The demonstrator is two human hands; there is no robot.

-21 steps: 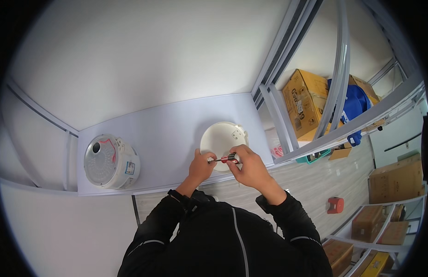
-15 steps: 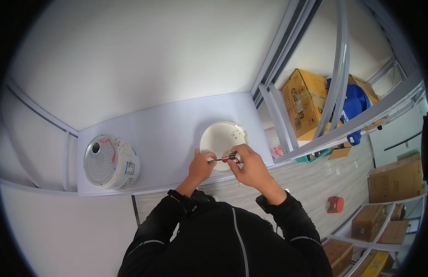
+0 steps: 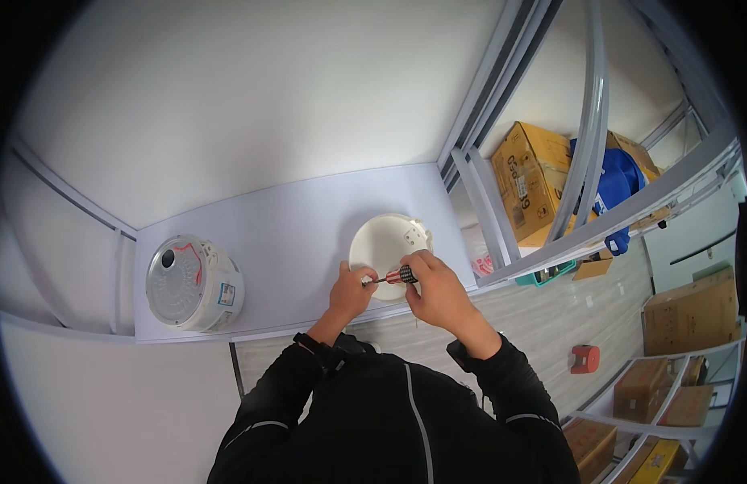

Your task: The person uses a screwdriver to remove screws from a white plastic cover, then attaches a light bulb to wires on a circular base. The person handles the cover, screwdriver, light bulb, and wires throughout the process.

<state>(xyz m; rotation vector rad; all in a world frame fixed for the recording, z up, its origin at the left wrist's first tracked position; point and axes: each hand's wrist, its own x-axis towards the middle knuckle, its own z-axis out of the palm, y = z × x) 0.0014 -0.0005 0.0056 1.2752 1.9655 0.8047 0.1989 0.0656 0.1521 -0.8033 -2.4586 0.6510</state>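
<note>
My right hand [image 3: 436, 286] is closed round the handle of a red and black screwdriver [image 3: 394, 277], which lies nearly level. Its thin shaft points left and reaches the fingertips of my left hand [image 3: 351, 290]. Those fingers are pinched at the shaft's tip, and whatever small thing they hold is too small to make out. Under both hands, a round, white, bowl-like plastic housing [image 3: 377, 242] stands with its hollow side up. Small holes and a notched edge show on its right side, while my hands cover part of its near rim.
A white round appliance body [image 3: 224, 278] with a metal disc on top stands at the left end of the pale table [image 3: 293, 234]. Grey frame posts [image 3: 490, 206] rise at the right. Beyond them are a yellow carton [image 3: 530, 181], a blue cloth item [image 3: 621, 179] and a red stool [image 3: 584, 359].
The screwdriver's handle has turned in my right hand, and my right fingers have shifted slightly on it. My left hand and the white housing stay about where they were.
</note>
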